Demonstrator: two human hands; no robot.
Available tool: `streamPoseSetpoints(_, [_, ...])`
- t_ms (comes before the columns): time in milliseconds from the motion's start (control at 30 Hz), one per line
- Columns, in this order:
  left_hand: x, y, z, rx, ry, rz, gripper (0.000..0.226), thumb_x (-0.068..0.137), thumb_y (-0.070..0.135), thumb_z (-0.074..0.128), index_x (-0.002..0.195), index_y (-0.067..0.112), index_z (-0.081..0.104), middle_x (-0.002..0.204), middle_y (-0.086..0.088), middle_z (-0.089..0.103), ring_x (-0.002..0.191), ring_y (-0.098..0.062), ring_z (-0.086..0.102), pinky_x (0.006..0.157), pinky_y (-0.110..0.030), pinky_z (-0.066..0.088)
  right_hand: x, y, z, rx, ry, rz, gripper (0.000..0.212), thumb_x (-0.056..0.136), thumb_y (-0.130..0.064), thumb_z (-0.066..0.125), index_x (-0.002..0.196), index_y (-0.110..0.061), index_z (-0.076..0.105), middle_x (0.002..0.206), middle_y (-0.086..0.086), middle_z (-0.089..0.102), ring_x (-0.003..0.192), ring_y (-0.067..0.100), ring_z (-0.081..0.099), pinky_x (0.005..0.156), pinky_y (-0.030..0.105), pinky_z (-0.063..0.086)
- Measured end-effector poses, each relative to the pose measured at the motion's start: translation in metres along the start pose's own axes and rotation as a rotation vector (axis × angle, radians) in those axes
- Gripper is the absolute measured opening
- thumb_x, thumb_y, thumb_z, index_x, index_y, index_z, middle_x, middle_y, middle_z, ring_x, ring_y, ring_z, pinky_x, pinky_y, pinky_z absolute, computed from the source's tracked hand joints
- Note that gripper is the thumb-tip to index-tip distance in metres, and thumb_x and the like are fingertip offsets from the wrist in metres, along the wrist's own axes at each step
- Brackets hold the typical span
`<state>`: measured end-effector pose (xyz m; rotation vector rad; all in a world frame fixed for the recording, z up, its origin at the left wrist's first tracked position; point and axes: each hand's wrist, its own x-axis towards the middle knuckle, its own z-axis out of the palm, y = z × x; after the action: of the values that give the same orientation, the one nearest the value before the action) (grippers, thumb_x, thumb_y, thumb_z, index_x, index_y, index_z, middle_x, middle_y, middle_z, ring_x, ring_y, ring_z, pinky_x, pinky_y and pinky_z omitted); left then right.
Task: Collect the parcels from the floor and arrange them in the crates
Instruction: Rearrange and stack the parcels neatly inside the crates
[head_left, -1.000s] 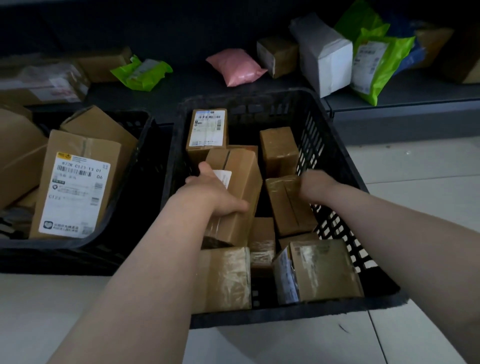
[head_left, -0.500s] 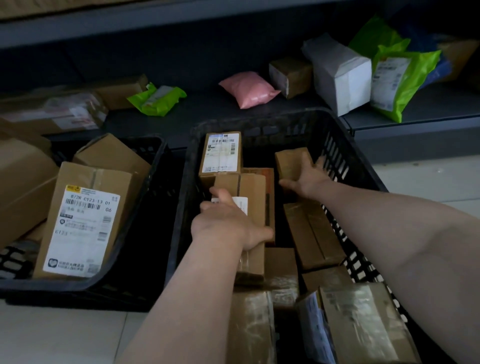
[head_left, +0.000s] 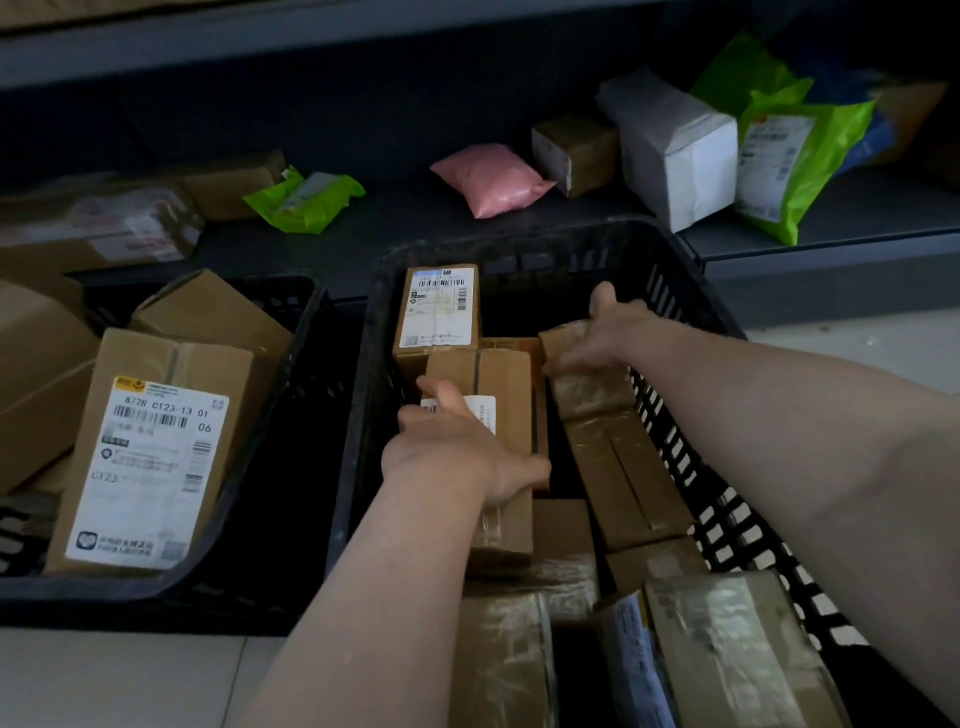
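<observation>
Gripping a long cardboard box (head_left: 501, 374) with our left hand (head_left: 457, 449), we hold a small taped box (head_left: 563, 338) with our right hand (head_left: 610, 332); both lie inside the black crate (head_left: 680, 275).

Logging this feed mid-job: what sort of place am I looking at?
Likely a parcel sorting or pickup depot: black crates on a tiled floor hold taped cardboard boxes with barcode shipping labels; a pink mailer and green mailer bag lie on a low dark shelf behind.

brown parcels (head_left: 621, 478) | packed flat | black crate (head_left: 675, 291)
</observation>
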<state>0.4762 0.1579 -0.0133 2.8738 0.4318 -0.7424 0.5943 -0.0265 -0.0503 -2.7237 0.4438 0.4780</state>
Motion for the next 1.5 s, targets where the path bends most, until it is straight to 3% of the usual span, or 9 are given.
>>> streamPoseSetpoints(200, [-0.003, -0.004, 0.006, -0.026, 0.014, 0.011, 0.147, 0.052, 0.081, 0.066, 0.148, 0.014, -0.023, 0.143, -0.016, 0.026, 0.087, -0.025, 0.039, 0.046, -0.03, 0.026, -0.01, 0.001, 0.037, 0.105, 0.255, 0.042, 0.098, 0.056, -0.062, 0.079, 0.131, -0.027, 0.025, 0.132, 0.014, 0.038, 0.118, 0.036, 0.048, 0.083, 0.044, 0.045])
streamPoseSetpoints(600, [-0.002, 0.0, 0.004, -0.043, 0.014, -0.006, 0.15, 0.048, 0.079, 0.07, 0.149, 0.017, -0.023, 0.144, -0.016, 0.026, 0.086, -0.026, 0.038, 0.047, -0.032, 0.028, -0.032, 0.053, 0.038, 0.247, 0.539, -0.341, 0.084, 0.055, -0.038, 0.09, 0.116, -0.021, 0.034, 0.124, 0.005, 0.034, 0.095, 0.018, 0.049, 0.073, 0.03, 0.045])
streamPoseSetpoints(767, [-0.004, -0.005, 0.006, -0.034, 0.018, 0.0, 0.15, 0.049, 0.082, 0.066, 0.148, 0.016, -0.025, 0.144, -0.016, 0.025, 0.086, -0.026, 0.04, 0.048, -0.031, 0.029, -0.023, 0.052, 0.044, 0.055, 0.188, -0.193, 0.085, 0.066, -0.03, 0.087, 0.126, -0.013, 0.03, 0.136, 0.014, 0.037, 0.119, 0.035, 0.049, 0.095, 0.046, 0.046])
streamPoseSetpoints(867, [-0.003, -0.004, 0.006, -0.04, 0.017, -0.001, 0.148, 0.05, 0.081, 0.067, 0.148, 0.016, -0.024, 0.144, -0.017, 0.024, 0.087, -0.026, 0.038, 0.046, -0.032, 0.026, -0.022, 0.033, 0.047, -0.008, 0.208, -0.174, 0.118, 0.061, -0.053, 0.083, 0.148, -0.03, 0.006, 0.16, 0.01, 0.0, 0.145, 0.037, 0.011, 0.114, 0.054, 0.023])
streamPoseSetpoints(933, [-0.001, -0.002, 0.007, -0.037, 0.029, 0.005, 0.147, 0.052, 0.079, 0.067, 0.148, 0.015, -0.023, 0.145, -0.017, 0.024, 0.088, -0.027, 0.038, 0.046, -0.031, 0.026, -0.02, 0.015, 0.043, 0.011, 0.218, -0.208, 0.115, 0.064, -0.072, 0.069, 0.151, -0.041, -0.001, 0.161, 0.003, -0.018, 0.147, 0.038, -0.006, 0.113, 0.06, 0.014])
streamPoseSetpoints(1000, [0.0, -0.001, 0.007, -0.031, 0.03, 0.008, 0.146, 0.053, 0.077, 0.067, 0.148, 0.014, -0.023, 0.145, -0.017, 0.024, 0.088, -0.027, 0.039, 0.047, -0.03, 0.026, -0.014, 0.003, 0.04, -0.209, 0.092, -0.205, 0.101, 0.07, -0.08, 0.054, 0.152, -0.036, 0.016, 0.162, 0.004, -0.004, 0.147, 0.038, 0.002, 0.113, 0.059, 0.02])
streamPoseSetpoints(1100, [0.002, -0.001, 0.006, -0.006, 0.017, 0.029, 0.145, 0.054, 0.077, 0.067, 0.149, 0.014, -0.023, 0.144, -0.016, 0.025, 0.085, -0.026, 0.04, 0.046, -0.031, 0.028, -0.005, 0.004, 0.042, -0.362, -0.136, -0.051, 0.101, 0.068, -0.085, 0.05, 0.145, -0.02, 0.041, 0.143, 0.01, 0.046, 0.128, 0.03, 0.045, 0.097, 0.036, 0.044])
streamPoseSetpoints(1300, [0.001, 0.001, 0.005, 0.023, 0.034, 0.049, 0.144, 0.054, 0.081, 0.064, 0.15, 0.013, -0.019, 0.141, -0.017, 0.028, 0.079, -0.026, 0.038, 0.045, -0.03, 0.028, -0.006, 0.022, 0.022, -0.283, -0.253, -0.107, 0.058, 0.092, -0.043, 0.052, 0.144, -0.017, 0.045, 0.146, 0.01, 0.044, 0.131, 0.027, 0.044, 0.108, 0.034, 0.038])
streamPoseSetpoints(1500, [-0.003, 0.0, 0.008, 0.021, 0.058, 0.039, 0.146, 0.051, 0.082, 0.063, 0.15, 0.012, -0.019, 0.141, -0.017, 0.029, 0.084, -0.024, 0.038, 0.046, -0.03, 0.027, -0.029, 0.031, 0.004, -0.143, -0.171, -0.187, 0.04, 0.097, -0.006, 0.039, 0.133, -0.005, 0.055, 0.14, 0.014, 0.05, 0.127, 0.027, 0.048, 0.096, 0.024, 0.039])
